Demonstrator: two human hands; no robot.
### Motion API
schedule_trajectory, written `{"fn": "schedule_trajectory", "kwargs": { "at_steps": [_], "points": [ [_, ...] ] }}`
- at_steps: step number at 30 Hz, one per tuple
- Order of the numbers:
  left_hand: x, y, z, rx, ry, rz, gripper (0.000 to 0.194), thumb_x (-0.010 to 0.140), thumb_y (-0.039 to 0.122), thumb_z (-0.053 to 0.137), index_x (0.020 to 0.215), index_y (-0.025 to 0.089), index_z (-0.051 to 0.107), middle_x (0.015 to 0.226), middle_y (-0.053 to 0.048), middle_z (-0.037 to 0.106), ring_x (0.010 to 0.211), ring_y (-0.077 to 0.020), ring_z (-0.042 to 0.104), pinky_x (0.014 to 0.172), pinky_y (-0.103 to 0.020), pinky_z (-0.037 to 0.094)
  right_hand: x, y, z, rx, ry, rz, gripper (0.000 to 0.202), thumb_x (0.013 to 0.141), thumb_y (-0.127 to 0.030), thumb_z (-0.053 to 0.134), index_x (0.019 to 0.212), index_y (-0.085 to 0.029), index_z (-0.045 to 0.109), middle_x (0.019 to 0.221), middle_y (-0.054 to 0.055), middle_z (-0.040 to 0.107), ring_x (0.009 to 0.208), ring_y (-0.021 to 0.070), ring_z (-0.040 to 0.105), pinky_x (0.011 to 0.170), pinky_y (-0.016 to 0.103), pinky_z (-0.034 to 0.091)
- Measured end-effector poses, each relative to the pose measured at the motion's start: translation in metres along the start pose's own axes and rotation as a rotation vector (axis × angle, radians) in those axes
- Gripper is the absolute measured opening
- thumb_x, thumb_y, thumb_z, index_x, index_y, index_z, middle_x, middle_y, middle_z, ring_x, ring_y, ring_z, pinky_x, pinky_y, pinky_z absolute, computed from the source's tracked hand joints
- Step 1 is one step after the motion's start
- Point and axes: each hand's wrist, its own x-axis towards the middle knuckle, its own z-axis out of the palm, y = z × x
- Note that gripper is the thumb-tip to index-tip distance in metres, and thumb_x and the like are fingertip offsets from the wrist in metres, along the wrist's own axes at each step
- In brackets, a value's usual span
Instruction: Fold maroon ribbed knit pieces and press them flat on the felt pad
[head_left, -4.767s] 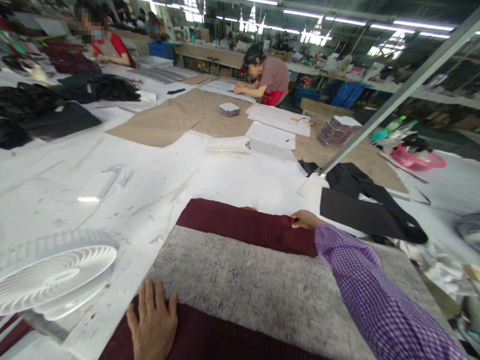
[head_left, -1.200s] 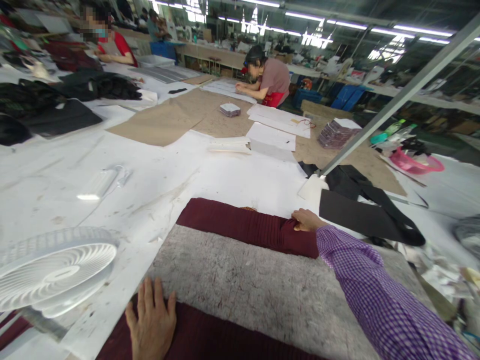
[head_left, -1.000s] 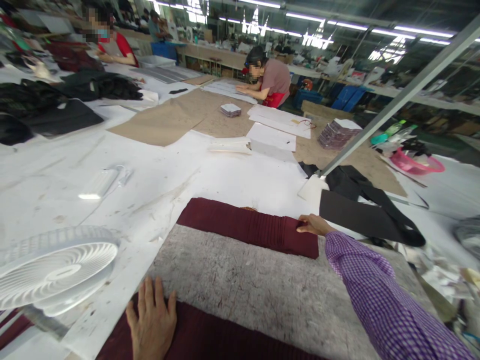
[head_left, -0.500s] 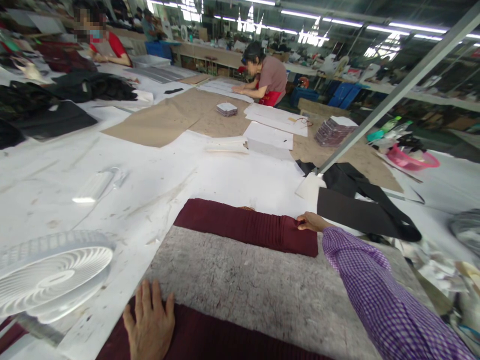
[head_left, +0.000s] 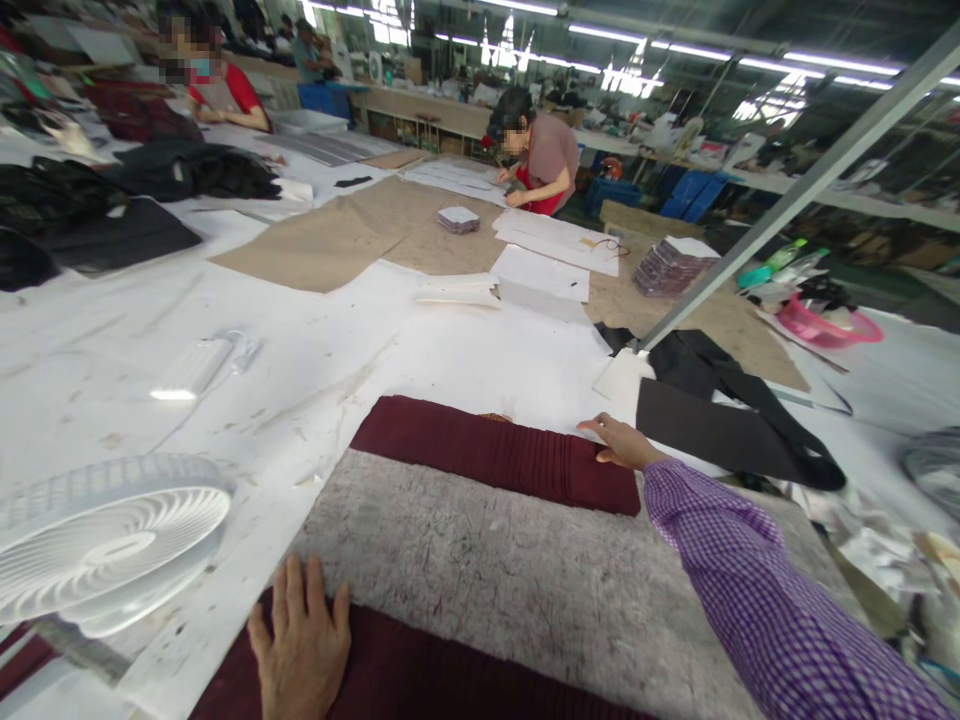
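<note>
A strip of pleated maroon fabric (head_left: 480,450) lies along the far edge of a mottled grey board (head_left: 465,540). Over the right part of that strip is my right hand (head_left: 619,442), its thumb and forefinger apart, with nothing seen between them. My left hand (head_left: 304,645) rests flat, fingers spread, on the near maroon fabric (head_left: 450,675) at its left end, the fingertips reaching the grey board. The lower edge of the picture cuts off this near fabric.
A white fan (head_left: 112,545) stands at the left. A metal pole (head_left: 780,210) slants up at the right, beside black fabric pieces (head_left: 720,425). Farther off are brown paper (head_left: 322,235), a pink basket (head_left: 829,325) and a person (head_left: 551,160) leaning over the table.
My right hand has let go of the far maroon strip and its fingers have opened. My left hand stays in place. The person across the table has shifted their hands.
</note>
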Motion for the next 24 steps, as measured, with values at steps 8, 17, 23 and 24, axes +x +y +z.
{"fn": "schedule_trajectory", "kwargs": {
  "at_steps": [8, 17, 23, 24],
  "points": [
    [0.002, 0.0, 0.0, 0.024, -0.007, 0.001, 0.064, 0.092, 0.032, 0.034, 0.146, 0.016, 0.004, 0.155, -0.018, 0.01, 0.141, -0.0344, 0.014, 0.111, -0.059, 0.015, 0.014, -0.015, -0.009, -0.058, -0.036, -0.174, 0.055, 0.077, -0.014, 0.063, 0.128, -0.028, 0.048, 0.124, 0.007, 0.047, 0.099, 0.0224, 0.055, 0.087, 0.042, 0.044],
    [0.001, 0.0, -0.001, -0.001, -0.007, 0.003, 0.065, 0.092, 0.032, 0.034, 0.146, 0.018, 0.002, 0.156, -0.016, 0.007, 0.142, -0.0345, 0.013, 0.111, -0.06, 0.015, 0.017, -0.018, -0.014, -0.084, -0.098, -0.153, 0.032, 0.086, -0.028, 0.059, 0.116, -0.019, 0.053, 0.118, 0.007, 0.052, 0.097, 0.0208, 0.055, 0.083, 0.041, 0.048],
    [0.002, 0.001, -0.001, 0.007, -0.007, 0.0, 0.064, 0.092, 0.032, 0.034, 0.146, 0.017, 0.004, 0.155, -0.017, 0.009, 0.142, -0.0341, 0.012, 0.111, -0.06, 0.015, 0.015, -0.019, -0.013, -0.029, -0.096, -0.141, 0.04, 0.086, -0.027, 0.06, 0.124, -0.021, 0.049, 0.12, 0.008, 0.052, 0.099, 0.0216, 0.055, 0.085, 0.043, 0.047],
    [0.001, 0.001, -0.001, 0.009, -0.009, 0.0, 0.064, 0.092, 0.032, 0.034, 0.146, 0.017, 0.004, 0.155, -0.017, 0.01, 0.142, -0.0341, 0.012, 0.111, -0.06, 0.015, 0.017, -0.019, -0.013, -0.012, -0.092, -0.137, 0.039, 0.086, -0.027, 0.059, 0.124, -0.021, 0.049, 0.12, 0.007, 0.052, 0.099, 0.0215, 0.055, 0.085, 0.042, 0.048]
  ]
}}
